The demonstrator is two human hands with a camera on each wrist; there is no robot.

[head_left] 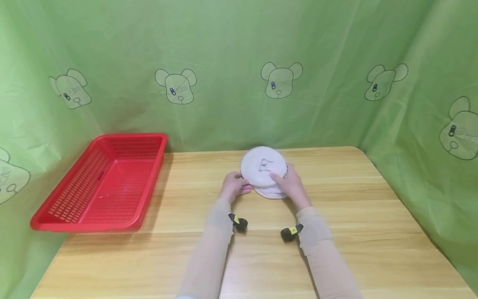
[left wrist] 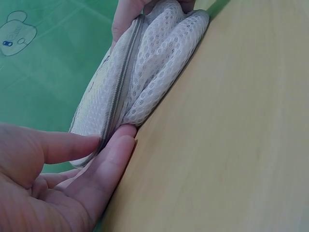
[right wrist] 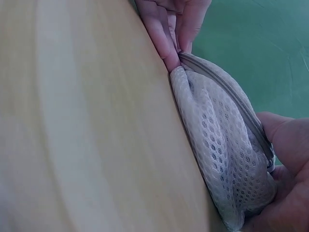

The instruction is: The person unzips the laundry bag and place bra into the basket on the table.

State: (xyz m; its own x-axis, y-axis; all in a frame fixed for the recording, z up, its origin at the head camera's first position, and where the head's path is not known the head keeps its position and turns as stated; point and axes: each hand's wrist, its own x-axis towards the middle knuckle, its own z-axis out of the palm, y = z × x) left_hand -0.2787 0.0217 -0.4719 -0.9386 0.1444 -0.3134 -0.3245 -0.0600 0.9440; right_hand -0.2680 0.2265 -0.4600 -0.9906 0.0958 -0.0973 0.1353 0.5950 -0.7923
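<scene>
A white mesh laundry bag (head_left: 255, 172) with a round top and a small dark line drawing lies near the table's far edge. Its soft honeycomb mesh side (left wrist: 161, 63) is folded and partly collapsed beneath the top. Around the rim runs a grey zipper (right wrist: 231, 89), closed where it shows. My left hand (head_left: 233, 186) pinches the rim at the left, thumb on the zipper edge and fingers underneath. At the opposite side my right hand (head_left: 293, 187) grips the bag, its thumb on the top; the other fingers are partly hidden behind the mesh.
A red plastic basket (head_left: 149, 199) with slotted walls stands at the table's left side, nothing visible inside it. The wooden table (head_left: 358, 232) extends to the right and in front. Green curtains (head_left: 231, 120) with bear-head prints hang behind and at both sides.
</scene>
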